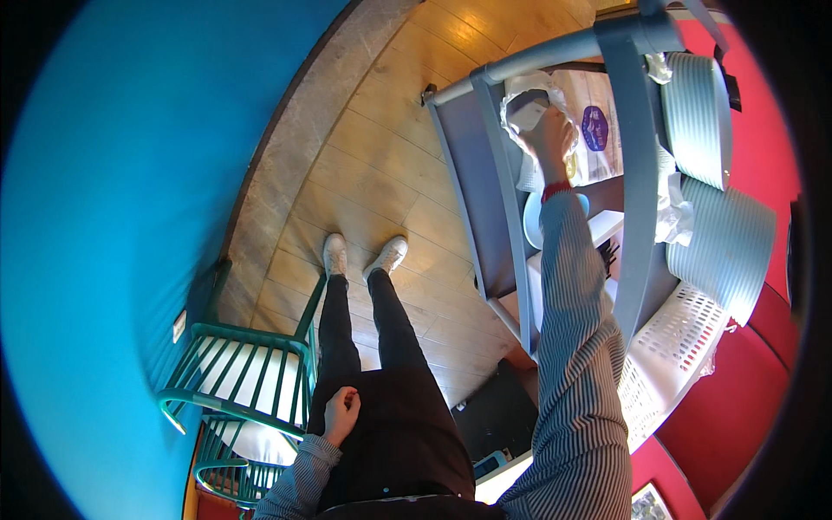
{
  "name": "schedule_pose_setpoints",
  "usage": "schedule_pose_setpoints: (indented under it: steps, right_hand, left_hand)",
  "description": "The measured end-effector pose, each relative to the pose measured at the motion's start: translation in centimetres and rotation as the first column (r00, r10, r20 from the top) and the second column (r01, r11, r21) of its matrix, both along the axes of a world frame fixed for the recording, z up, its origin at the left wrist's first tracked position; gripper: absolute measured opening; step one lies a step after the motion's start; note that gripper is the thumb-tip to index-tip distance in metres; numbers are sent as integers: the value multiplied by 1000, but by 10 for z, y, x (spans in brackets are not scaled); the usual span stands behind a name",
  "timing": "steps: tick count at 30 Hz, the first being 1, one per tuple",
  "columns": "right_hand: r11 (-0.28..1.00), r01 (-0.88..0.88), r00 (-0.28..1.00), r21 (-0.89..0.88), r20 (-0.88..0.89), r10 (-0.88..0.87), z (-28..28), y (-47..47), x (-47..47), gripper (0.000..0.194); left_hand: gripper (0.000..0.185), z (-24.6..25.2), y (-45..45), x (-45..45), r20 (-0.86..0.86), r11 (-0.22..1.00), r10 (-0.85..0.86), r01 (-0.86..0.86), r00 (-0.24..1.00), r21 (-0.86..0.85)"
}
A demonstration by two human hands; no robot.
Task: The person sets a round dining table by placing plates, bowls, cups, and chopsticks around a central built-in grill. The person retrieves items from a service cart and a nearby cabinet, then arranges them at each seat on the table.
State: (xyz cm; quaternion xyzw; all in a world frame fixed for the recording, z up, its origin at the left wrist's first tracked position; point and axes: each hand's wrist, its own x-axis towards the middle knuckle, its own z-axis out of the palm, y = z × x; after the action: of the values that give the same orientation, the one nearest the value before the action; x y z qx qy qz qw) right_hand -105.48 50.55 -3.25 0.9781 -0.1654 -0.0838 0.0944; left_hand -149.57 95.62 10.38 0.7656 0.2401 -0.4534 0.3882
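Note:
My right hand point(551, 138) reaches into the middle shelf of a grey utility cart point(629, 162), at the opening of a white plastic bag point(513, 88). Its fingertips are hidden in the bag's mouth, so what it grips cannot be told. Beside it lies a clear plastic pack point(585, 97) with a purple emblem. A light blue round item point(533, 220) sits under my right wrist. My left hand point(342, 415) rests in front of my dark apron point(403, 442), fingers curled, with nothing seen in it.
Stacks of ribbed light blue bowls point(699, 117) and a white perforated basket point(682, 331) stand on the cart's top. Green chairs point(247, 344) with white seats are at lower left beside a blue wall point(130, 162). Red seating point(728, 403) lies at right, a black object point(497, 416) below the cart.

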Motion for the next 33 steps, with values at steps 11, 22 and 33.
schedule_pose_setpoints:
  steps: [11, 22, 33]
  right_hand:
    - [-321, -97, 624, 942, -194, -757, 272, 148, -230, 61]
    - [805, -488, 619, 336, 784, 48, 445, 203, -467, 43]
    - [793, 169, 454, 586, 668, -590, 474, 180, -732, 36]
  left_hand:
    - [44, 89, -19, 154, 132, 770, 296, -155, 946, -619]
    - [75, 295, -159, 164, -62, 295, -361, 51, 931, -954]
    - [97, 304, -247, -76, 405, -69, -720, 523, 563, -849]
